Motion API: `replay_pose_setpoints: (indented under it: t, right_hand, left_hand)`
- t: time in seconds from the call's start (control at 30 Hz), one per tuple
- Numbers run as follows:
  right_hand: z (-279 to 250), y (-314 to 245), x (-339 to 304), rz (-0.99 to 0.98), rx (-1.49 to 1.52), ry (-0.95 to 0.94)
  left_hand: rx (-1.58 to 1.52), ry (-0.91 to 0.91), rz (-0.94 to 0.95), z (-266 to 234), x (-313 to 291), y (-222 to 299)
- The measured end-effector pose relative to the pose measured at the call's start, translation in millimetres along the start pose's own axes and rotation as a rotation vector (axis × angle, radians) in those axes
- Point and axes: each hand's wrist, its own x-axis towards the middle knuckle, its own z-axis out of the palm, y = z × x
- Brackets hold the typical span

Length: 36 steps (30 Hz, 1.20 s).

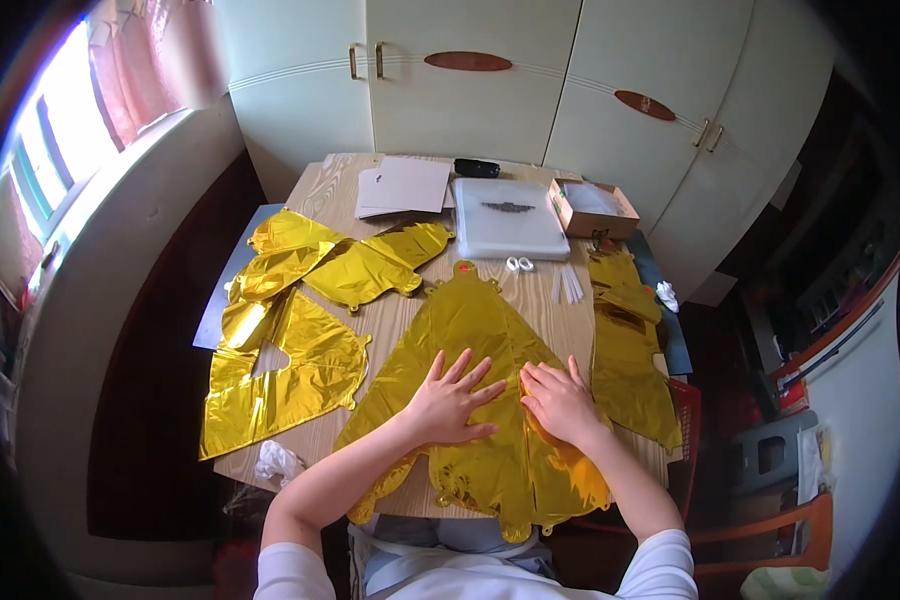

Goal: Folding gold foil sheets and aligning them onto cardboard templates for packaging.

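In the head view, a person is sitting at a wooden table (390, 325) and pressing both bare hands flat onto a large, deflated gold foil balloon (475, 330) that is lying in front of them, its lower edge hanging over the near table edge. The left hand (450, 402) is resting palm down on the middle of the foil with its fingers (460, 365) spread wide, gripping nothing. The right hand (560, 402) is lying just beside it, also palm down, its fingers closer together and angled toward the left hand; the two hands are nearly touching, and neither is closing around anything.

Further gold foil shapes are lying around the big one: a crumpled cluster (290, 330) is covering the left part of the table, with one piece (375, 265) reaching toward the centre, and a long strip (630, 350) is running down the right side. Behind the big balloon, a flat translucent plastic packet (510, 218) is sitting beside a small open cardboard box (592, 208), some white paper sheets (405, 186) and a small black object (477, 168). Two small white rings (519, 264) and some thin white straws (568, 285) are lying near the balloon's top. A crumpled white scrap (276, 460) is sitting at the near left corner. Pale cupboards (470, 90) are standing behind the table
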Motion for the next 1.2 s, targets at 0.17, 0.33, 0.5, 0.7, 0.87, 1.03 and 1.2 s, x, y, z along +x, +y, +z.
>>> replay_pose_setpoints:
  t: [0.17, 0.33, 0.5, 0.7, 0.87, 1.03, 1.2]
  right_hand:
    - [0, -1, 0, 0.000, -0.020, -0.003]
    - [-1, 0, 0, 0.034, 0.045, -0.024]
    - [-6, -3, 2, 0.047, 0.044, -0.053]
    - [-7, 3, 3, 0.051, 0.116, -0.047]
    - [-4, 22, 17, 0.095, 0.147, -0.022]
    - [-6, 33, 41, 0.225, 0.145, -0.079]
    - [-14, 46, 63, 0.372, 0.197, -0.283]
  left_hand:
    - [-0.002, 0.005, 0.024, 1, 0, 0]
    - [-0.008, 0.007, 0.027, 4, 3, 0]
    - [0.005, -0.003, 0.018, 4, 3, 3]
    - [0.015, -0.012, 0.013, 4, 3, 3]
    - [0.025, -0.039, -0.001, 0, 2, 1]
    - [0.031, -0.042, 0.000, 1, 1, 0]
    - [0.038, -0.030, 0.011, 2, 2, -1]
